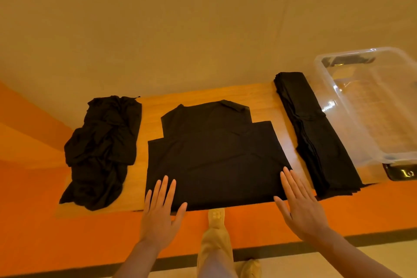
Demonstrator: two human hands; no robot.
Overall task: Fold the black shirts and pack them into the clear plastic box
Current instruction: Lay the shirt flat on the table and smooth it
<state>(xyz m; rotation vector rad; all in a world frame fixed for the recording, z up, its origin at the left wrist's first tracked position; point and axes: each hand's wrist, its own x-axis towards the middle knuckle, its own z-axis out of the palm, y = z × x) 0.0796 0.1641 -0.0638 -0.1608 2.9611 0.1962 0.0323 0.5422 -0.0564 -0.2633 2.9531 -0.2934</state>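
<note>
Shirts lie in three stations along the desk (259, 97), which we read as a working line: a crumpled pile (101, 149) waits at our left, the half-folded shirt (212, 156) sits in the middle, and a folded stack (313, 133) lies just beside the clear plastic box (383, 158) at our right; our left hand (161, 212) and right hand (297, 201) lie flat with straight fingers on the near hem, gripping nothing, likely smoothing the cloth so the next fold runs square; the box appears to hold no folded shirts yet, so packing remains ahead.
</note>
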